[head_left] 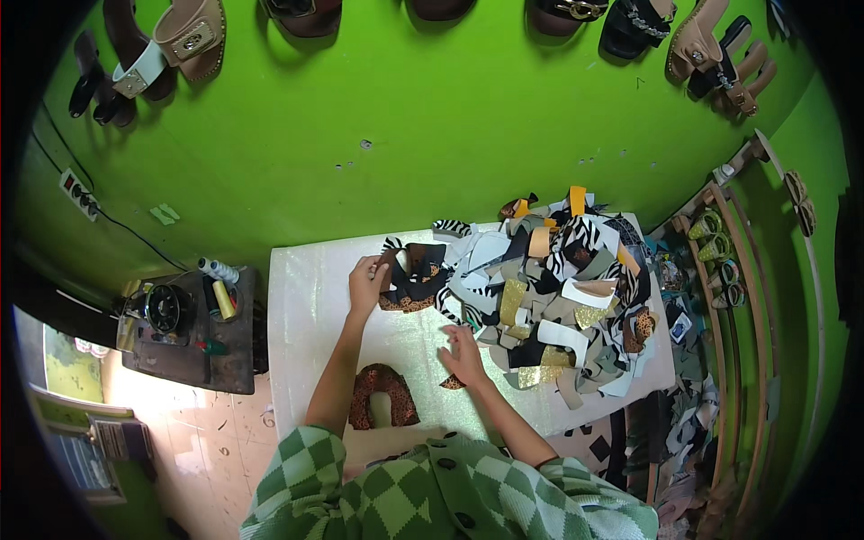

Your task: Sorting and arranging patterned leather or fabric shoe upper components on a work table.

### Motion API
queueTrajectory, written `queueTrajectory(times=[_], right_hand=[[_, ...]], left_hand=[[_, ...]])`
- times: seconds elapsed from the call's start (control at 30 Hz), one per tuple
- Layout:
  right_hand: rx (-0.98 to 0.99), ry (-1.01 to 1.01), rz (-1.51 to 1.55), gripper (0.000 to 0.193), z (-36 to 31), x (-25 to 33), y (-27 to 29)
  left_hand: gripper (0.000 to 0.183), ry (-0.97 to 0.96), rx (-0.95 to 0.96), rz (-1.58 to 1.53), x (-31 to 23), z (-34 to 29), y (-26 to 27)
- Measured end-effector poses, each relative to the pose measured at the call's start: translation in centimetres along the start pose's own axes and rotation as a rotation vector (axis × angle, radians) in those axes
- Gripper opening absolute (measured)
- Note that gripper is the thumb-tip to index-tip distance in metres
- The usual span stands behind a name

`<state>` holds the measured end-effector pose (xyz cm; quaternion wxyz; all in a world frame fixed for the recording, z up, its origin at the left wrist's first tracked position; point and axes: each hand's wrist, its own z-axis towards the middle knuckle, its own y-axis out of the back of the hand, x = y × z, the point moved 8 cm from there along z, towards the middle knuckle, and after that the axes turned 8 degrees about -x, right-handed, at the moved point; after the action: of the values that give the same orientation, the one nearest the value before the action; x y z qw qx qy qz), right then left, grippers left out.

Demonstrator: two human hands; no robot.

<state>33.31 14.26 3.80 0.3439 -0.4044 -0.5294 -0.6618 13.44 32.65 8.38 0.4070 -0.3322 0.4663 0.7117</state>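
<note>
My left hand [366, 283] pinches the edge of a dark brown shoe-upper piece [385, 266] on the left side of the scrap heap. Beside it lie black and leopard-print pieces [407, 304]. My right hand [463, 356] is lower on the table, its fingers apart and somewhat bent. A small leopard-print scrap [453, 382] lies just below those fingers; whether they touch it I cannot tell. Near my body, between my forearms, rests a U-shaped leopard-print piece [364, 407]. The large heap of cut material [540, 297] mixes zebra-print, white, gold, black and beige pieces.
Everything lies on a pale, shiny table [310, 297] against a green wall [450, 135]. Sandals [193, 36] line the wall above. A sewing machine [166, 308] stands on a dark side table at left. At right are a wooden rack [724, 270] and more scraps [688, 432].
</note>
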Motion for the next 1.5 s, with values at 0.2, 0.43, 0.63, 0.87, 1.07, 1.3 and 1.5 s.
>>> queueTrajectory(times=[0.2,0.43,0.63,0.87,1.07,1.3,1.5], right_hand=[[-0.261,0.108,-0.107,0.094,0.5,5.8,2.7],[-0.141,0.183,-0.025,0.051,-1.7,4.4,2.5],[0.242,-0.464,0.561,0.025,-9.1,-1.3,2.0],[0.116,-0.582,0.409,0.022,-15.1,-6.9,4.6],[0.137,-0.413,-0.424,0.031,-17.1,-9.3,5.7],[-0.028,-0.353,-0.681,0.045,-10.6,-8.0,6.5],[0.049,-0.410,-0.805,0.054,-6.8,-6.2,2.8]], left_hand=[[0.018,-0.057,0.259,-0.024,-9.1,-6.3,2.6],[0.017,-0.031,0.379,-0.083,-10.6,-14.5,4.9],[0.021,0.177,0.405,0.112,-5.6,-20.9,5.4],[0.024,0.606,0.479,-0.173,2.3,-31.3,0.1],[0.032,0.509,0.525,0.143,4.4,-34.0,-1.1],[0.030,0.339,0.526,0.449,-0.9,-30.0,-1.0],[0.027,0.296,0.429,0.393,-0.9,-28.0,-0.7]])
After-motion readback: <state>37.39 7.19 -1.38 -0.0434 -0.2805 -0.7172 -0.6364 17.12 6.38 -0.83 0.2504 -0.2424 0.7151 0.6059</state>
